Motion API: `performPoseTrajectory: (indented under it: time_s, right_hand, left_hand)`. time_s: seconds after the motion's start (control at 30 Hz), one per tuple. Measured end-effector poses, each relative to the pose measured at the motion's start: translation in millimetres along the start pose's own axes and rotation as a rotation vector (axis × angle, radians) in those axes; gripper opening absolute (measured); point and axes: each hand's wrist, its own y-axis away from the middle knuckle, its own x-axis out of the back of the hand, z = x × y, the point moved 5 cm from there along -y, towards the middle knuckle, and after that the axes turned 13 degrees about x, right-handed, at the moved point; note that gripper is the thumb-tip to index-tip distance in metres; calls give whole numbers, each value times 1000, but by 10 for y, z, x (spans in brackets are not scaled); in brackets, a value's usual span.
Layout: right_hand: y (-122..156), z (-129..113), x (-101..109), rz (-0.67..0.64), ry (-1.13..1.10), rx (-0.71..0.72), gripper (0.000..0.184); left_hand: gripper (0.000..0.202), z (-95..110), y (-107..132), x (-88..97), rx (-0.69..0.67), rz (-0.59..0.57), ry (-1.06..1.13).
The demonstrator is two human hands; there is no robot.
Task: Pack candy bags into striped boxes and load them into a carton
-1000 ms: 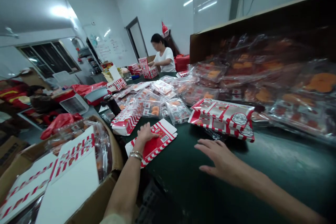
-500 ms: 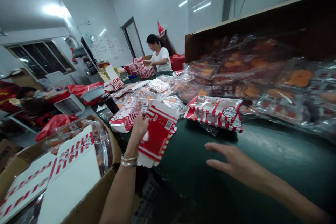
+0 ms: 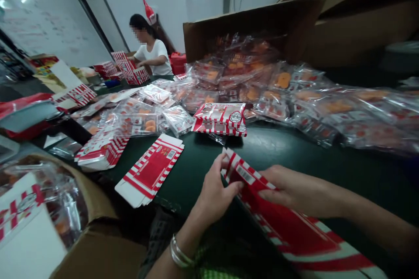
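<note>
The person's left hand (image 3: pixel 216 192) pinches one end of a red striped carton (image 3: pixel 288 229), seemingly not yet squared up; the right hand (image 3: pixel 288 186) grips its edge. Beyond both hands, a windowed carton (image 3: pixel 220 118) appears formed; left of them, a flat carton (image 3: pixel 152 170) lies unformed.

Bare left hand (image 3: pixel 213 192) and bare right hand (image 3: pixel 285 186), slim forearms uncovered, narrow silver-toned bangles (image 3: pixel 177 253) stacked around the left wrist, smooth, rounded and shiny, bright green finely checked fabric (image 3: pixel 214 273) showing at the lap, partly in shadow.
</note>
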Motion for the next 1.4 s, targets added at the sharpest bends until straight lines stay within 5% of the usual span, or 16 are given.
performPoseTrajectory:
  time_s: [0.17, 0.27, 0.37, 0.43, 0.53, 0.6, 0.73, 0.83, 1.0, 1.23, 1.4]
  right_hand:
    - [34, 12, 92, -126, 359, -206, 26]
    - [-30, 175, 80, -94, 446, -258, 26]
    - [-85, 384, 59, -35, 343, -240, 49]
    - [-83, 481, 127, -9, 255, -230, 56]
    - [-27, 497, 347, 27, 105, -235, 53]
    - [10, 434, 448, 56, -91, -206, 56]
    - [9, 370, 354, 188, -488, -151, 64]
    - [-25, 446, 223, 384, -566, -149, 66]
    - [9, 505, 124, 380, -855, -163, 57]
    - [203, 637, 119, 527, -1205, 66, 48]
    - [163, 696, -71, 551, -1248, 186, 66]
  left_hand:
    - [32, -123, -193, -112, 142, -389, 310]
    - [50, -206, -269, -113, 191, -518, 324]
    - [70, -285, -346, -120, 235, -578, 311]
    - [61, -326, -414, -87, 210, -540, 295]
    - [37, -393, -509, 85, 144, -179, 449]
    - [43, -424, -475, 91, 143, -8, 599]
    - [67, -184, -303, -379, 111, -317, 888]
    - [67, 10, -257, -554, 52, -268, 903]
    - [56, 5, -374, -428, 176, -43, 747]
    - [59, -10, -329, -236, 206, -78, 732]
    - [64, -92, -227, -333, 228, -119, 609]
